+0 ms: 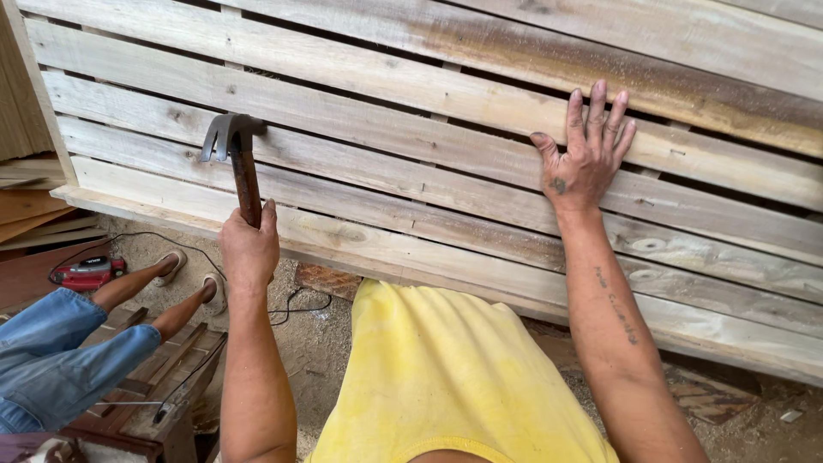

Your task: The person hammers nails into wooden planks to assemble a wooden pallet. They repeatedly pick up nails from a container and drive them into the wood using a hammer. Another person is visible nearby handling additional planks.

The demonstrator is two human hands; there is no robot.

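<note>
Slatted timber panel point(480, 129) fills most of the view in front of you: rough-sawn pale boards running side to side with dark gaps between, cross battens just visible behind the gaps. One upper board has a brown, weathered streak; lower boards show knots. Likely heavy and stiff as a whole, splintery on the faces, edges unplaned. If you shift it, grip a board edge through a gap, not the flat face.

Your right hand point(585, 154) lies flat on a mid-height board, fingers spread and straight, palm pressed to the wood, holding nothing. It reads as bracing the panel.

Your left hand point(249, 249) is closed tight around the lower end of the handle of a claw hammer point(236, 159), thumb side towards the panel. Steel head sits touching or just off a board near the left end; can't tell which. Handle looks dark and worn, probably wood, so fairly grippy. Head-heavy tool: a low grip gives swing, a higher grip gives control.

Below the panel: dusty earth floor point(317, 343), a black cable point(291, 309) trailing across it.

Left side: another person's legs point(77, 343) in rolled-up blue jeans, resting on a dark wooden frame point(171, 377). A red power tool point(86, 273) lies on the ground near their feet, well apart from your hammer hand.
</note>
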